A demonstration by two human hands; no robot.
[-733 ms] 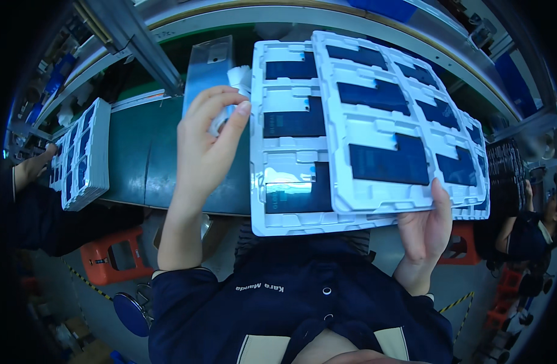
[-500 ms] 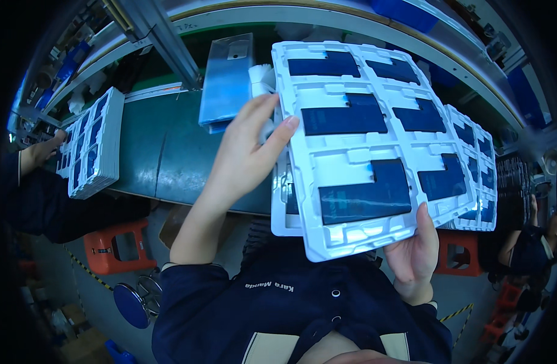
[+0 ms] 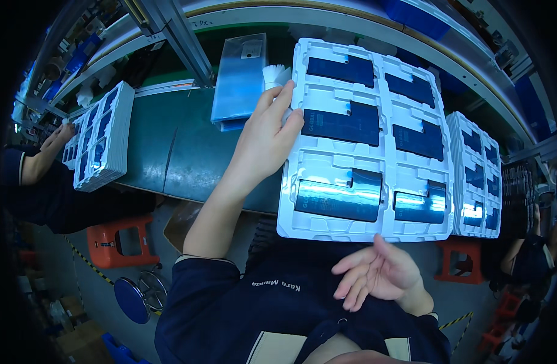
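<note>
Find white tray (image 3: 318, 162) in front of chest, with six dark flat pieces (image 3: 341, 124) in pockets. Note pale printing on pieces, lettering on navy shirt (image 3: 212, 303). Touch tray's left edge with left hand (image 3: 266, 136), fingers bent; cannot tell whether gripping. Hold right hand (image 3: 378, 273) open just below near edge. See broad green bench (image 3: 148, 151) leftward, tray stack (image 3: 474, 229) close on right.

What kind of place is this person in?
Probably a factory or workshop: a white tray holds flat, dark battery-like parts, there's a green worktable, and another person's hand is at a similar stack of trays.
</note>
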